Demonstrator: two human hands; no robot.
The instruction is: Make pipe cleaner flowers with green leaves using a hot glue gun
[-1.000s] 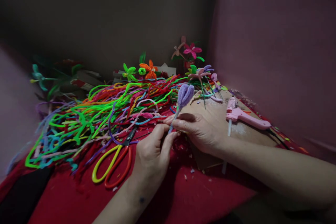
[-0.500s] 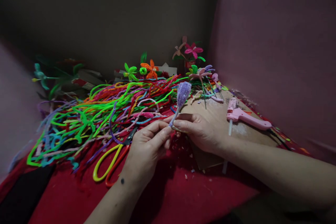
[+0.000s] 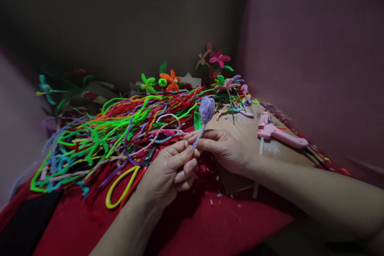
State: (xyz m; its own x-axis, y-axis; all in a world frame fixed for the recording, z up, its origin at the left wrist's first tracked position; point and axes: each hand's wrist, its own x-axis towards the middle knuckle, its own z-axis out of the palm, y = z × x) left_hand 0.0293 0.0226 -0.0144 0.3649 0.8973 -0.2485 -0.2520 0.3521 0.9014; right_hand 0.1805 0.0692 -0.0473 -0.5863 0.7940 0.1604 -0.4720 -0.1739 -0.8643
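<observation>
A lilac flower bud [image 3: 207,110] of fuzzy pipe cleaner stands upright on a short wrapped stem [image 3: 199,135]. At the stem's lower end, my left hand [image 3: 171,164] has thumb and fingers closed on it. My right hand [image 3: 223,148] pinches the same stem slightly higher, from the right. Left of the bud, above my right fingertips, shows a green looped leaf [image 3: 197,121]; whether it joins the stem I cannot tell. Scissors [image 3: 122,188] with yellow and orange-red handles lie beside my left wrist, partly under it.
A heap of coloured pipe cleaners [image 3: 120,132] spreads at the left. A pink glue gun [image 3: 279,134] rests on a cardboard sheet [image 3: 249,132] at the right. Finished flowers [image 3: 171,81] stand behind the heap. A red cloth [image 3: 216,224] covers the table.
The bud has sunk slightly and turned, looking rounder. A green leaf now shows beside it. My left fingers have shifted their grip at the stem's base.
</observation>
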